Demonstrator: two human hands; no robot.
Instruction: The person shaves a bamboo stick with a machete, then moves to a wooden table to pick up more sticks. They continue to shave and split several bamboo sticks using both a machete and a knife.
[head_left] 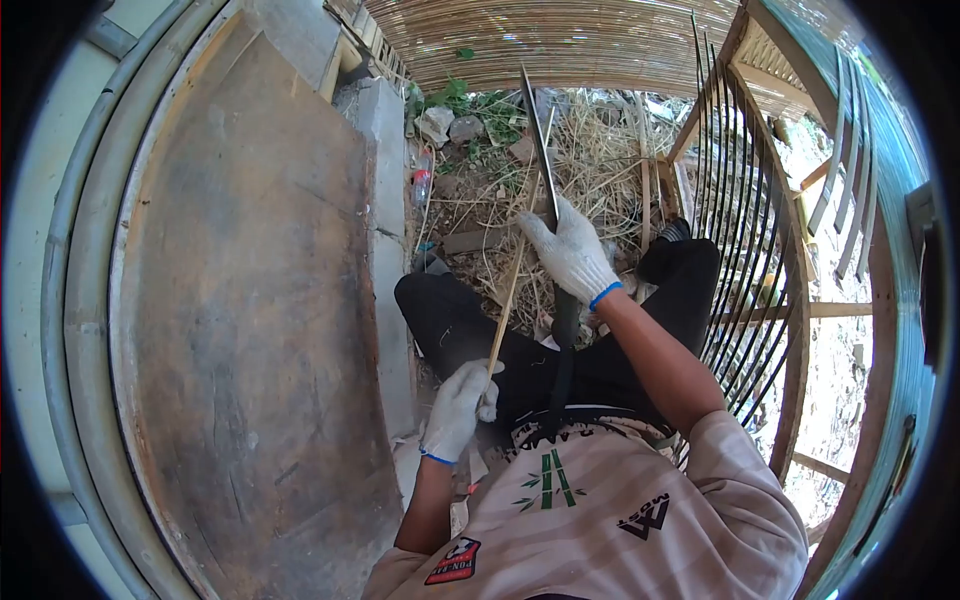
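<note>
My left hand (458, 410), in a white knit glove with a blue cuff, is closed around the lower end of a thin bamboo strip (511, 287). The strip slants up and away from my lap to the blade. My right hand (572, 252), gloved the same way, grips a long knife (538, 135) close to the base of its blade. Its dark handle (565, 318) extends back under the wrist toward my waist, and the narrow blade points away from me. Strip and blade meet beside my right thumb; the exact contact is hidden there.
A large worn wooden board (260, 300) fills the left side beside a concrete ledge (385, 200). Bamboo shavings (600, 150) and stones litter the ground ahead. A slatted frame (740, 220) stands at right, and a bamboo screen (550, 45) closes the far side.
</note>
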